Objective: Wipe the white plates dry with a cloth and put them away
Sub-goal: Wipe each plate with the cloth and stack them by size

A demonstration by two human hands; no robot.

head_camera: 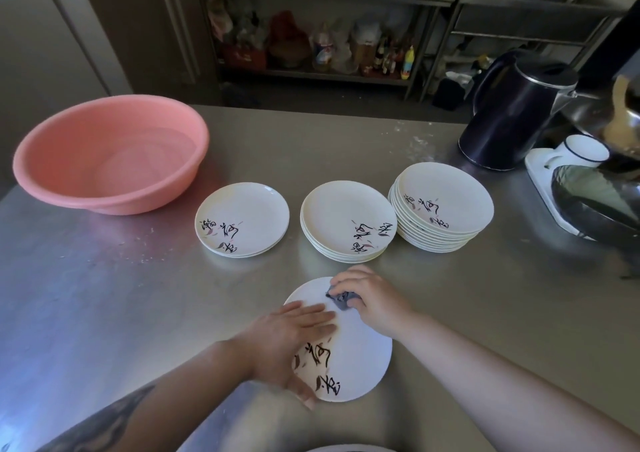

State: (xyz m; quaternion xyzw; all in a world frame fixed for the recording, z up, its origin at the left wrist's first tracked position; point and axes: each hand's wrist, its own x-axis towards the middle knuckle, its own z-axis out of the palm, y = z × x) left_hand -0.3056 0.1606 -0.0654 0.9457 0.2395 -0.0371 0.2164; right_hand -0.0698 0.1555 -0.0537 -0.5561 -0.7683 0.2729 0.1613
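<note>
A white plate [360,351] with black brush lettering lies on the steel table in front of me. My left hand [291,340] lies flat on its left side, fingers straight, thumb at the near rim. My right hand [367,299] grips a small dark grey cloth [341,299] and presses it on the plate's far edge. Beyond stand three stacks of the same plates: a low one [242,219] at the left, a middle one [346,219], and a tall one [443,205] at the right.
A big pink plastic basin [107,153] stands at the far left of the steel table [104,295]. A black kettle [512,112] sits at the far right, with a white mug [585,150] and a dark pan [599,202] on a white tray. Metal shelving with bottles stands behind.
</note>
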